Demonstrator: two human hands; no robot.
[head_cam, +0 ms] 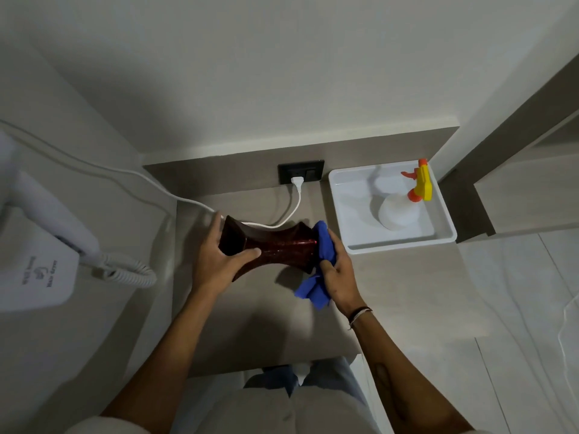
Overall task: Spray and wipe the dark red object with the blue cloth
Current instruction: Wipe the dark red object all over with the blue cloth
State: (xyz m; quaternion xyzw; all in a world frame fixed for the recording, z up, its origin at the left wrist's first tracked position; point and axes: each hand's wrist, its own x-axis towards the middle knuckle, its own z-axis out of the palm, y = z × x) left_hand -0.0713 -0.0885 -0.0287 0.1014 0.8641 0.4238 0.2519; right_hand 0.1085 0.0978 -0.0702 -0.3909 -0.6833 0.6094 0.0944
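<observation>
A dark red vase (282, 249) with a narrow waist lies sideways above the wooden counter (269, 324), its open mouth toward the left. My left hand (216, 258) grips it near that mouth. My right hand (336, 270) holds a blue cloth (322, 245) pressed against the vase's right end, with loose folds of cloth hanging below the hand. A white spray bottle (396, 214) with a yellow and orange trigger head stands in a white tray (445, 227) to the right, untouched.
A white wall-mounted hair dryer (47, 233) with a coiled cord hangs at the left. Its white cable (291, 214) runs behind the vase to a black wall socket (300, 174). Pale floor tiles lie at the right.
</observation>
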